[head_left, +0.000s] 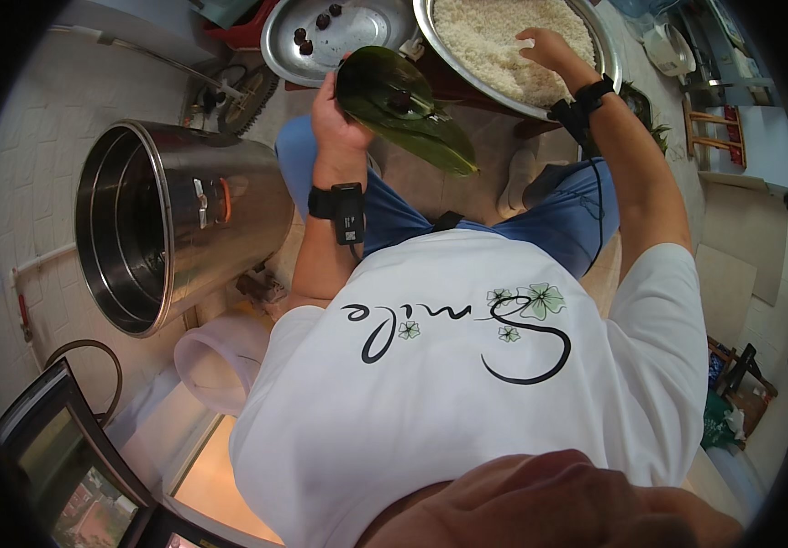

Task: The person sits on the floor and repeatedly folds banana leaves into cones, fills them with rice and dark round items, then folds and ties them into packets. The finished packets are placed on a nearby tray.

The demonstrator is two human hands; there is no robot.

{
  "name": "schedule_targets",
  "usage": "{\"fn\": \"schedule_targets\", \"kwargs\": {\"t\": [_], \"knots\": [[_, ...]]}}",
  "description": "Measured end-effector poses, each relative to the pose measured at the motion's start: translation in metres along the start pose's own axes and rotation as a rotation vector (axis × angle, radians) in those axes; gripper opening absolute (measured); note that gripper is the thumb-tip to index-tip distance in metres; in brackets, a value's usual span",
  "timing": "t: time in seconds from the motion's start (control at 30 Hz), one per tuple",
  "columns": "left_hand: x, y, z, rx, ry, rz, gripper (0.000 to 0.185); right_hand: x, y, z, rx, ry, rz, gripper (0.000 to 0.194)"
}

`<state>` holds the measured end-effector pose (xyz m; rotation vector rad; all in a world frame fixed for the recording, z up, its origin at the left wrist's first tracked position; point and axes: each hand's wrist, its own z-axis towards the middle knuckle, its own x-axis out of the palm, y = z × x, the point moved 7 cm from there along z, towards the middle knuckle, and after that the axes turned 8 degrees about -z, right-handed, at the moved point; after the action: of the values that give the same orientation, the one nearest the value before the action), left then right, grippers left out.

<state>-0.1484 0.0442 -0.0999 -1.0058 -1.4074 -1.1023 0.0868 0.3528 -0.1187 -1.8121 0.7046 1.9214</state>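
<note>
My left hand [342, 120] grips broad, glossy green leaves [394, 85], overlapped and cupped, with a long tip hanging toward the lower right. A small dark thing [402, 103] lies in the hollow of the leaves; it resembles a date, but shadow blurs it. My right hand [550, 51] is over the white rice [497, 58] in a large metal basin [427, 34]. Its thumb and forefinger are apart, and any grains under the fingers are hidden. Left of this basin, several dark red dates [323, 22] lie in a shallower metal basin [274, 51].
To my left stands a tall, open stainless-steel pot [223, 198], with a pale plastic bucket [212, 356] behind it. A wheel [250, 103] is near the wall. More green leaves [640, 106] lie beyond my right forearm. A wooden stool [712, 130] stands far right.
</note>
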Motion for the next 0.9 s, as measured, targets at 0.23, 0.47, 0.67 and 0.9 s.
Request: {"fn": "schedule_targets", "kwargs": {"t": [0.23, 0.47, 0.67, 0.9], "knots": [[-0.007, -0.004, 0.004, -0.007, -0.014, 0.005, 0.046, -0.006, -0.001, 0.006, 0.091, -0.055, -0.191, 0.053], [-0.01, -0.005, 0.005, 0.006, -0.045, 0.004, 0.047, 0.015, 0.03, 0.012, 0.126, 0.152, 0.133, 0.07], [-0.014, -0.003, 0.008, -0.012, -0.035, -0.006, 0.046, 0.035, 0.042, 0.009, 0.351, 0.283, 0.896, 0.066], [-0.01, 0.003, 0.021, 0.02, -0.095, 0.05, 0.045, 0.026, 0.054, 0.0, 0.35, 0.309, 1.524, 0.054]]}}
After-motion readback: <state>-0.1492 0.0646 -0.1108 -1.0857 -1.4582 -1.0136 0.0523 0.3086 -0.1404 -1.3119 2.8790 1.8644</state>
